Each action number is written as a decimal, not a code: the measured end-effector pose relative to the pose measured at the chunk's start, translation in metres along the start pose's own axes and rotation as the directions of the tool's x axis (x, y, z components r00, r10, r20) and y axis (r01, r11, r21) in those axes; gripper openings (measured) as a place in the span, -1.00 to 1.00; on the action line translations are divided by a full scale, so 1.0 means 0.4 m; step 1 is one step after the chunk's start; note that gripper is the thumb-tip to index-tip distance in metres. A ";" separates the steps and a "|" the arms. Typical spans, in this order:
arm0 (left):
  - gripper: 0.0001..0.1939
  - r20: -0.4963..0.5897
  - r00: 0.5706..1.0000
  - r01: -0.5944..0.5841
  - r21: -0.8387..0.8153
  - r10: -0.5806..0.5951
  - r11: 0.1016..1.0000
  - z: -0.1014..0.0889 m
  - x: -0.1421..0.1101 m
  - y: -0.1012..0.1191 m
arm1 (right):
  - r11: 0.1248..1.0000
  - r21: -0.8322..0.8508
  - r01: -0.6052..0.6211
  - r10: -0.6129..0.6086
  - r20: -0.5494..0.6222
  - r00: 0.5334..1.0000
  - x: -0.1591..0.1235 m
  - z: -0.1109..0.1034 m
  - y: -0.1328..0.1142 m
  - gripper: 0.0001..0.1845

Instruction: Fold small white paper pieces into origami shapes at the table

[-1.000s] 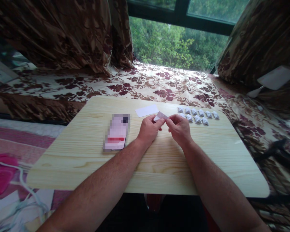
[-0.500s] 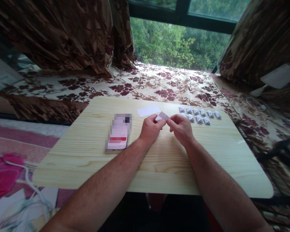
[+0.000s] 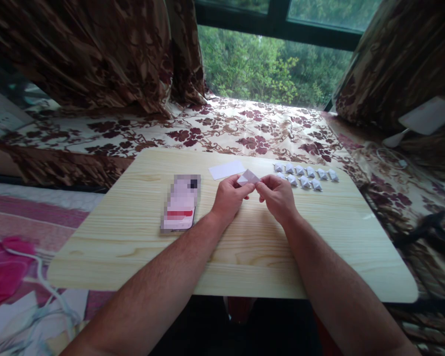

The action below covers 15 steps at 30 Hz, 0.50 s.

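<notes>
The left hand (image 3: 230, 198) pinches the folded paper (image 3: 248, 176) between closed thumb and fingers; the right hand (image 3: 258, 184) closes its fingertips at the paper's four o'clock edge. The paper is toward one o'clock from the table's (image 3: 244, 262) middle. It is probably light, thin and easily creased, so edges are the better hold.

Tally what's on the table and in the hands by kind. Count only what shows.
Small folded paper pieces: 10, in two rows, one partly hidden
Held creased paper: 1
Flat white paper: 1, though it could be a stack
Phone, pixelated: 1
Total: 13
</notes>
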State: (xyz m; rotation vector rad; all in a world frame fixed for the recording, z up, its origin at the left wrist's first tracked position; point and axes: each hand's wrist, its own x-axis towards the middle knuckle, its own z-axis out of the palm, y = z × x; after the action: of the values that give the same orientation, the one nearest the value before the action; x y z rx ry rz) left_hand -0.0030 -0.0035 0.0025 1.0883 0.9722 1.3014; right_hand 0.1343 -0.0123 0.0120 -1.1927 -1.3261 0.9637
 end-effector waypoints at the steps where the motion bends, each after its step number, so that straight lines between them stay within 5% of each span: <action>1: -0.74 -0.002 1.000 0.000 0.003 0.000 1.000 0.000 0.000 -0.001 | 1.000 -0.005 0.003 -0.003 0.001 1.000 0.000 0.000 0.000 -0.78; 7: -0.74 -0.007 0.999 -0.039 0.039 0.039 0.998 -0.005 0.004 -0.010 | 0.999 -0.037 0.033 -0.032 0.022 0.999 -0.001 0.005 0.001 -0.77; 15: -0.77 0.001 0.998 0.057 -0.081 -0.057 0.995 -0.004 0.008 -0.016 | 0.991 -0.106 0.079 -0.076 0.031 0.997 -0.006 0.005 0.000 -0.75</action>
State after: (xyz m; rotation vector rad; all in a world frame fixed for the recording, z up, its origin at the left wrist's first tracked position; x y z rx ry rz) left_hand -0.0029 0.0002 -0.0040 0.9910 0.9376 1.2842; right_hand 0.1323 -0.0144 0.0113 -1.2036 -1.4497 0.8650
